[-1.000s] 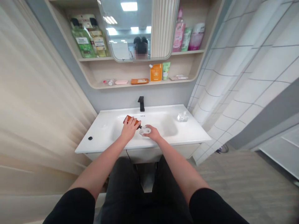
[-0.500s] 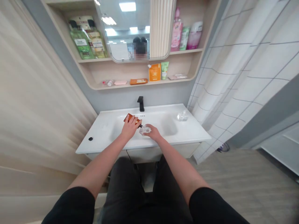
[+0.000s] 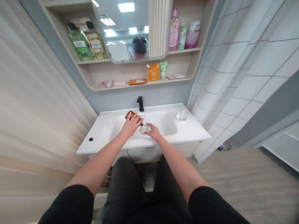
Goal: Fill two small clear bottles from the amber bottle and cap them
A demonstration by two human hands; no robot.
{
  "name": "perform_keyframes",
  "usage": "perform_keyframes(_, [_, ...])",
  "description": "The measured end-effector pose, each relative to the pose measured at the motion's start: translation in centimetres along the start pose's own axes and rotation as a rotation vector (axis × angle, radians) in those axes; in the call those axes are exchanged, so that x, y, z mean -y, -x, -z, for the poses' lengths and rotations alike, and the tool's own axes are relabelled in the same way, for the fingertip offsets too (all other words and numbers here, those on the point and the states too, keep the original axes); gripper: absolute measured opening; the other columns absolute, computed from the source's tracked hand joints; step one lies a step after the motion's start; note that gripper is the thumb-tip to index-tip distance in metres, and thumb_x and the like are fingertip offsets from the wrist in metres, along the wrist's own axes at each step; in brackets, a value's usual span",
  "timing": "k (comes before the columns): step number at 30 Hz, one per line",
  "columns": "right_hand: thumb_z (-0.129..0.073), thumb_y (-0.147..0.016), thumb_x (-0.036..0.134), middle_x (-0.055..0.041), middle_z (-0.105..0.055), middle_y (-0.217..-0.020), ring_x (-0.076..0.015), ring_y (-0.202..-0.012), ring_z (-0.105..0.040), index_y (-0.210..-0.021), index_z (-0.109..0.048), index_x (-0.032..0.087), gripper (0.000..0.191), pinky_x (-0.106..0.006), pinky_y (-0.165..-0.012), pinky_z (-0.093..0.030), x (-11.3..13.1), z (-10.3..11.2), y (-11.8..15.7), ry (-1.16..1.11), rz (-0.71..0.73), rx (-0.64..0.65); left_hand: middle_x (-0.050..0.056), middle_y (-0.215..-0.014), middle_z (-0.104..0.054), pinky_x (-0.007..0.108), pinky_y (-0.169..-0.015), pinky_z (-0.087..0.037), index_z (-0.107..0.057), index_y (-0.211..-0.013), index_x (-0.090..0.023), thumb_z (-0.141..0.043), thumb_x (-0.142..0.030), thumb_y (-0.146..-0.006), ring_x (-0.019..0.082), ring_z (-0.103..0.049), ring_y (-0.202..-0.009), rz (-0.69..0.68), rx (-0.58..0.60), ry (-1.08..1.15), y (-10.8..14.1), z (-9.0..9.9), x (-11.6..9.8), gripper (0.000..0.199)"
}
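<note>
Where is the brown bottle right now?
In the head view, the brown bottle is in the left hand, tilted over the sink just left of the picture's centre, close to the clear container in the right hand.

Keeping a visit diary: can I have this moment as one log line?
left hand: holds brown bottle | right hand: holds clear container | bottle: tilted toward container | place: over sink

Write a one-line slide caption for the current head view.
Over the sink, the left hand holds a brown bottle tilted toward a clear container in the right hand.
</note>
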State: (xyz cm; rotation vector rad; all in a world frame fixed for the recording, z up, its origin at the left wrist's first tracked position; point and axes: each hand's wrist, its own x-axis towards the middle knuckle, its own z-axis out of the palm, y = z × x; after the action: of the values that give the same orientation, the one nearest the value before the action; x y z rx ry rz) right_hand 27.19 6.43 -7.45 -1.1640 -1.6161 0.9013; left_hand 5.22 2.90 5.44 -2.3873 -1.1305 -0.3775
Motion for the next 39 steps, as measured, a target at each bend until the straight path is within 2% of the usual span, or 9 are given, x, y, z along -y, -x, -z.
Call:
perform_keyframes(15, [-0.092, -0.068, 0.042, -0.0049, -0.076, -0.134, -0.0281, -0.120, -0.072, -0.136, -0.067, 0.026, 0.074, -0.045, -0.108, -0.060, 0.2, 0.0, 0.1, -0.128, -0.036, 0.005, 0.017, -0.160, -0.063, 0.066, -0.139, -0.022, -0.064, -0.156, -0.025, -0.050, -0.012, -0.104, 0.035, -0.046, -0.162, -0.121, 0.001, 0.013, -1.9, 1.0, 0.2, 0.056])
perform_keyframes(22, [-0.094, -0.061, 0.045, -0.0018, -0.075, -0.118, -0.0265, -0.105, -0.071, -0.126, -0.064, 0.028, 0.073, -0.046, -0.103, -0.059, -0.1, -0.2, 0.1, -0.346, -0.060, 0.012, 0.018, -0.160, -0.064, 0.066, -0.137, -0.028, -0.064, -0.156, -0.025, -0.053, -0.013, -0.103, 0.036, -0.048, -0.161, -0.196, -0.007, -0.084, -2.2, 1.1, 0.1, 0.056])
perform_keyframes(25, [-0.095, -0.059, 0.041, -0.0008, -0.074, -0.111, -0.0253, -0.099, -0.069, -0.124, -0.063, 0.028, 0.074, -0.045, -0.102, -0.057, 0.2, -0.1, 0.2, -0.367, -0.082, 0.021, 0.019, -0.160, -0.064, 0.066, -0.136, -0.030, -0.064, -0.156, -0.024, -0.053, -0.013, -0.103, 0.036, -0.049, -0.161, -0.208, -0.012, -0.105, -2.1, 1.0, -0.1, 0.055])
perform_keyframes(39, [-0.094, -0.059, 0.042, 0.0003, -0.070, -0.109, -0.0254, -0.101, -0.065, -0.118, -0.061, 0.028, 0.069, -0.045, -0.100, -0.055, 1.0, 0.2, 0.5, -0.375, -0.068, 0.033, 0.017, -0.157, -0.066, 0.062, -0.134, -0.035, -0.066, -0.152, -0.024, -0.054, -0.010, -0.103, 0.035, -0.050, -0.160, -0.263, -0.070, -0.050, -2.3, 0.5, 0.0, 0.053])
